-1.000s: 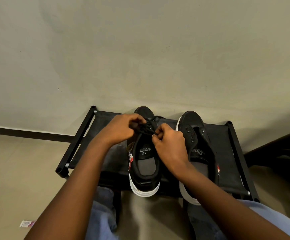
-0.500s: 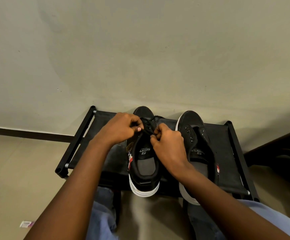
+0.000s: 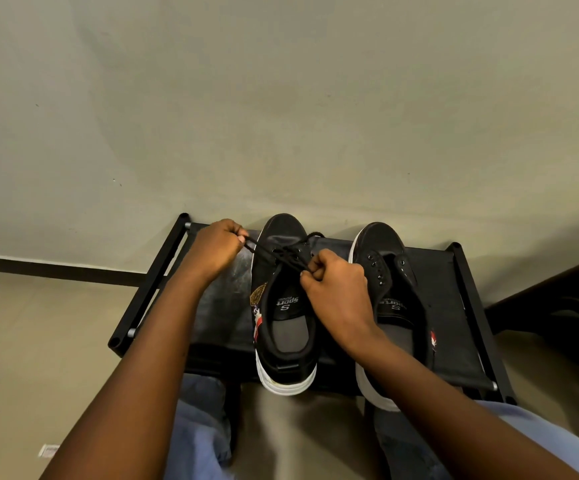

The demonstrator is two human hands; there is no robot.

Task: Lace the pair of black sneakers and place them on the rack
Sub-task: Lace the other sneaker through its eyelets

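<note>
Small paper scrap [image 3: 48,450] on the beige floor [image 3: 39,341]

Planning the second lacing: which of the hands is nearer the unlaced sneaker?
Right. The right hand sits just beside the unlaced sneaker, pulling the lace; the left hand is across the other sneaker.

Black rack [image 3: 461,327] against wall, on floor.
Two black sneakers on top: left sneaker [image 3: 283,344], right sneaker [image 3: 390,306], side by side, heels overhanging front edge.
</note>
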